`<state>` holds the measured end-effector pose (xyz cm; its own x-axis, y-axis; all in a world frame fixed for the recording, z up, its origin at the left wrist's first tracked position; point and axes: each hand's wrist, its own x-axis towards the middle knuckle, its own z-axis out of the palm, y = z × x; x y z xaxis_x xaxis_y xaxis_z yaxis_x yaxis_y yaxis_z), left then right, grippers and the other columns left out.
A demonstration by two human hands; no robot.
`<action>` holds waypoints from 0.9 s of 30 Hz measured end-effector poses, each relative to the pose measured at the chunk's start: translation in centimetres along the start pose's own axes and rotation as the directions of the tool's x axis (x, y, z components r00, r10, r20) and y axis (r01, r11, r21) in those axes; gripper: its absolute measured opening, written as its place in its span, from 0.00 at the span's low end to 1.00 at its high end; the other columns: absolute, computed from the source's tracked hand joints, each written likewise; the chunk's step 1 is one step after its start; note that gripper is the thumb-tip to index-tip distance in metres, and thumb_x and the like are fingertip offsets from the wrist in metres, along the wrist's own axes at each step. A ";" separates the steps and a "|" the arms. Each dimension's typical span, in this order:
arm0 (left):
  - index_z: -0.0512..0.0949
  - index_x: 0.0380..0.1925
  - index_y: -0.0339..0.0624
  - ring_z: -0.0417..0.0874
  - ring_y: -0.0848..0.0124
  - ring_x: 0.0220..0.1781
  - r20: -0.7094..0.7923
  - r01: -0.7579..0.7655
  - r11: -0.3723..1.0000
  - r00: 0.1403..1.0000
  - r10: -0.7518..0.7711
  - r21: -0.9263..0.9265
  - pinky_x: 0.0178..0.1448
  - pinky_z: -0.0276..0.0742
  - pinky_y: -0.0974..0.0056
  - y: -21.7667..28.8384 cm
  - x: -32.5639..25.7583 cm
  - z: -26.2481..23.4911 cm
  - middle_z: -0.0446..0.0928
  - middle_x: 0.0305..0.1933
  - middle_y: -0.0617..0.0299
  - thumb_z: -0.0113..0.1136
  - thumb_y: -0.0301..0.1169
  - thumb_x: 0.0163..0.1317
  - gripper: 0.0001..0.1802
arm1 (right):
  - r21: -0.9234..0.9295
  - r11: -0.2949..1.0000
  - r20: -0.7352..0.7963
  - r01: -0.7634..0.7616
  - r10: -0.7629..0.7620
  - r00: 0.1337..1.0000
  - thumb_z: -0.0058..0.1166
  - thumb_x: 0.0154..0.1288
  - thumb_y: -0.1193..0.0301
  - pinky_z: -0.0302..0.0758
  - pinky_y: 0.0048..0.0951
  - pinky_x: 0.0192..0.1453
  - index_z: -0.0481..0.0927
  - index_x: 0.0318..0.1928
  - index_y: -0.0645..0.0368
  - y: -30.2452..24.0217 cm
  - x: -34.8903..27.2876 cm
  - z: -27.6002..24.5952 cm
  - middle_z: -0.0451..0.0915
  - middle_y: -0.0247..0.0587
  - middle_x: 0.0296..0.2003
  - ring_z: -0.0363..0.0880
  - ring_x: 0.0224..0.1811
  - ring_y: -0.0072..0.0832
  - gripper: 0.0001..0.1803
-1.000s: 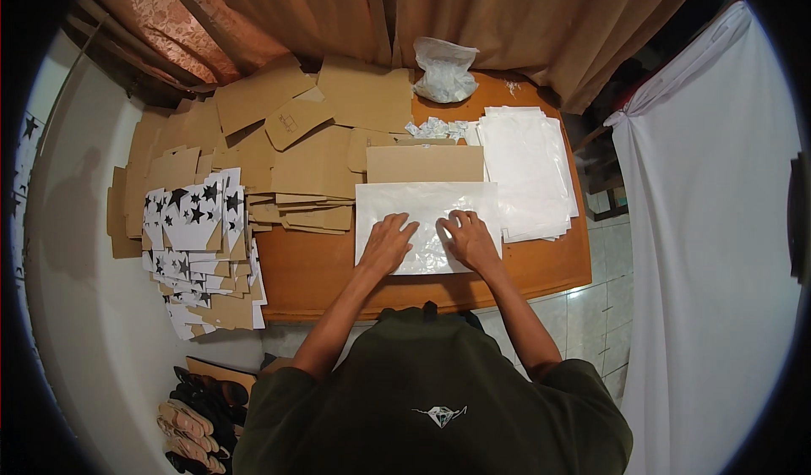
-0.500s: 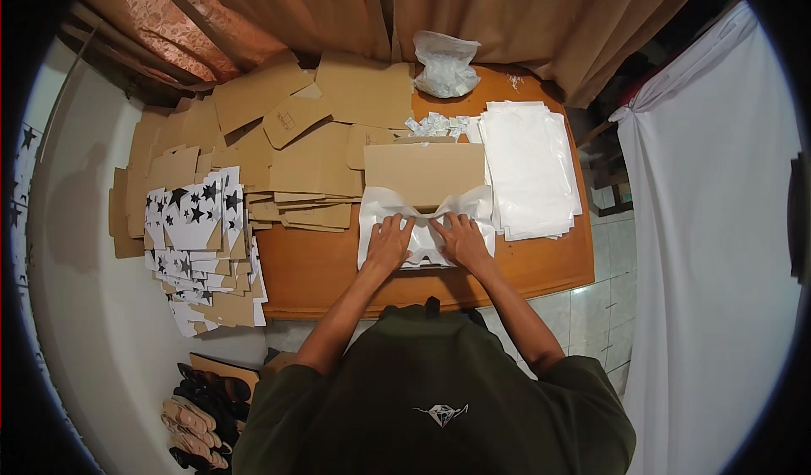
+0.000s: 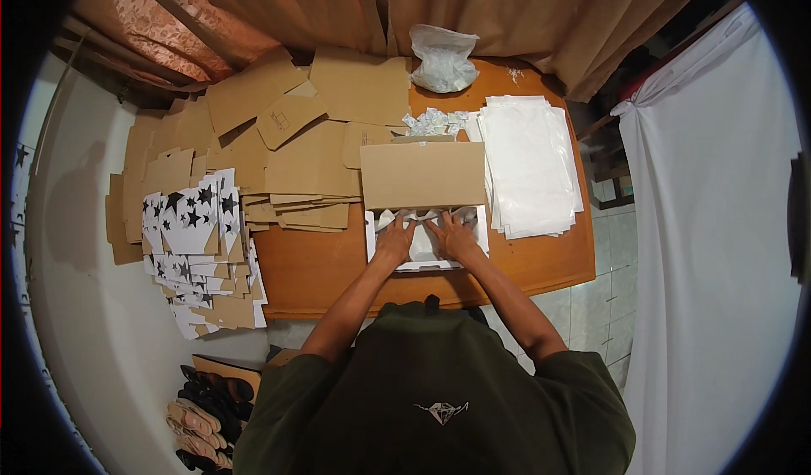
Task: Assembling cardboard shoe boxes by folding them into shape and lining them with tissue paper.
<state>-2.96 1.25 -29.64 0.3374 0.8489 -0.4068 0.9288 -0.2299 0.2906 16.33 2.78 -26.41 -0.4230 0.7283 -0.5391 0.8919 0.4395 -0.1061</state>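
Observation:
A cardboard box with a raised brown lid (image 3: 422, 176) and white outer walls stands on the wooden table in front of me. White tissue-like paper (image 3: 425, 245) lies crumpled inside it. My left hand (image 3: 394, 240) is spread on the paper in the left half of the box. Beside it, my right hand (image 3: 454, 239) rests on the paper with its fingers apart. Both sets of fingers point toward the lid's hinge, and neither hand grips anything. Whatever lies under the paper is hidden.
White sheets (image 3: 534, 171) are stacked right of the box. Small packets (image 3: 435, 122) and a clear plastic bag (image 3: 444, 61) sit behind it. Flattened cardboard (image 3: 312, 168) and star-patterned pieces (image 3: 193, 215) cover the left. Sandals (image 3: 198, 420) stand below, at lower left.
The white paper, which hung over the box's sides, is now pushed down inside. The box's white walls have come into view. Both hands have sunk into the box.

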 end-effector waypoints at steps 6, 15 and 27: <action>0.61 0.73 0.50 0.67 0.43 0.73 0.106 0.047 0.998 0.994 -0.042 -0.047 0.67 0.79 0.45 -0.3 0.5 -0.2 0.60 0.73 0.42 0.86 0.34 0.39 0.60 | 0.059 0.998 0.106 -0.029 0.023 0.994 0.46 0.74 0.65 0.70 0.62 0.70 0.55 0.80 0.37 0.3 1.4 0.8 0.53 0.54 0.77 0.57 0.77 0.59 0.36; 0.59 0.74 0.51 0.67 0.42 0.73 0.112 0.037 0.999 0.993 -0.033 -0.032 0.66 0.79 0.46 1.2 -0.3 -2.3 0.59 0.72 0.42 0.85 0.32 0.39 0.60 | -0.056 0.998 0.025 -0.018 0.020 0.999 0.44 0.76 0.64 0.69 0.59 0.69 0.62 0.77 0.38 0.5 0.9 1.1 0.61 0.50 0.72 0.59 0.76 0.51 0.31; 0.67 0.71 0.44 0.69 0.42 0.70 -0.049 -0.007 0.999 0.999 0.009 0.041 0.66 0.80 0.51 0.0 -0.2 -0.5 0.64 0.70 0.42 0.62 0.14 0.55 0.40 | -0.139 0.989 -0.180 0.057 -0.082 0.980 0.46 0.75 0.67 0.73 0.62 0.65 0.71 0.73 0.36 1.1 0.1 1.6 0.66 0.51 0.72 0.64 0.73 0.53 0.28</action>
<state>-3.05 1.34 -29.13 0.3383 0.8690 -0.3611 0.9317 -0.2554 0.2582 17.55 2.52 -27.93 -0.5162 0.7728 -0.3692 0.8356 0.5490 -0.0191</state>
